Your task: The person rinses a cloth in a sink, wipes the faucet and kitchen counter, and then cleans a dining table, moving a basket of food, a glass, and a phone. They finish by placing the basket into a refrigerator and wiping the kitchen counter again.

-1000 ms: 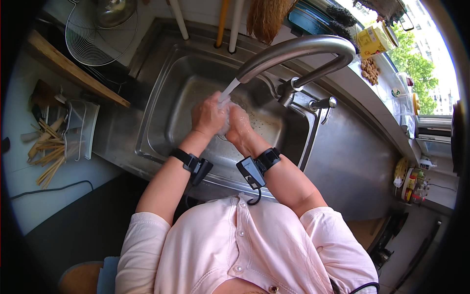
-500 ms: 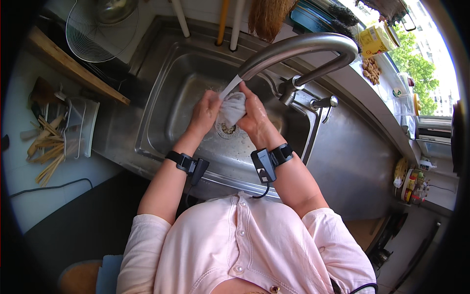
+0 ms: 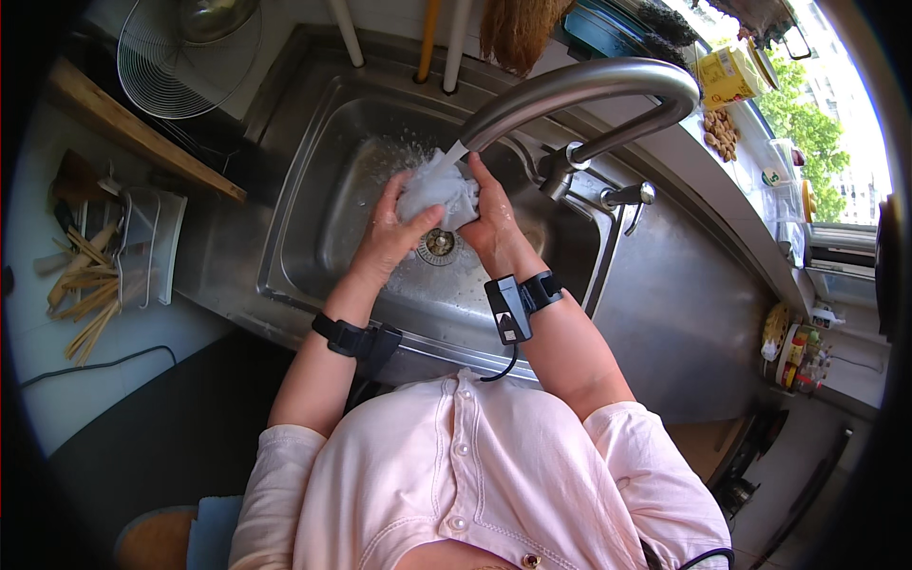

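Observation:
A wet white cloth (image 3: 435, 198) is bunched up between my two hands, above the drain (image 3: 439, 245) of the steel sink (image 3: 328, 271). My left hand (image 3: 394, 228) grips its left side, thumb laid over the front. Against its right side is my right hand (image 3: 491, 220), fingers curved around that edge and thumb pointing up. From the curved faucet (image 3: 579, 81), a stream of water lands on the cloth and splashes out to the left.
The faucet lever (image 3: 627, 196) sits right of the spout. Left of the sink are a wooden board (image 3: 142, 128), a wire strainer (image 3: 190, 66) and a rack (image 3: 152, 247) with wooden utensils. A steel counter (image 3: 679, 313) lies on the right, a windowsill with jars behind it.
The cloth has spread wider and shifted left and up under the stream. My left hand has turned, its thumb now across the cloth. More water sprays leftward.

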A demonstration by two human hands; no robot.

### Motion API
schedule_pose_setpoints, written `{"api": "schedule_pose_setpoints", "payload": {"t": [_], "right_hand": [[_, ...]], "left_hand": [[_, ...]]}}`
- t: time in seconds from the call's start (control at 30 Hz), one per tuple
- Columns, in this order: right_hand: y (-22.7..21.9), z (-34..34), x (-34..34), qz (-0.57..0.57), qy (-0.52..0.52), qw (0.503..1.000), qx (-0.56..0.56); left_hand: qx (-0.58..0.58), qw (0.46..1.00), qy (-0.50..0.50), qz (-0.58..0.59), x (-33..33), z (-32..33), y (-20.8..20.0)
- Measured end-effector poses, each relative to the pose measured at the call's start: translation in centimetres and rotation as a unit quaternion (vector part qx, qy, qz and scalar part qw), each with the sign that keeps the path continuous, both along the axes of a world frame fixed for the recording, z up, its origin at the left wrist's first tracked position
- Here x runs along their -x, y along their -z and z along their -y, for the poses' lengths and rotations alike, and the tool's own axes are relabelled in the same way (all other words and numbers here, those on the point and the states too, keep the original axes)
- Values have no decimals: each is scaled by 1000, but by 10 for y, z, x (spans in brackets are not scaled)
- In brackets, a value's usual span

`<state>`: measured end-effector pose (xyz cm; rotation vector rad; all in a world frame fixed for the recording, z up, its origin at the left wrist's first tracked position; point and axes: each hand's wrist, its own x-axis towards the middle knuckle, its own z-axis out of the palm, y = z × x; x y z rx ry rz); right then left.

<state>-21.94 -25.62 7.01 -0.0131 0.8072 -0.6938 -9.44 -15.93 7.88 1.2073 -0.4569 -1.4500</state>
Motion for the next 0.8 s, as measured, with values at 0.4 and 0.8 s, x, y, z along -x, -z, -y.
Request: {"api": "schedule_pose_setpoints", "payload": {"t": [0.4,0.8], "right_hand": [[20,-36,-12,-180,-44,979,86],[11,-44,-15,-49,-67,997,8]], "left_hand": [[9,859,-52,509,18,34,19],[50,887,-28,458,26,35,8]]}}
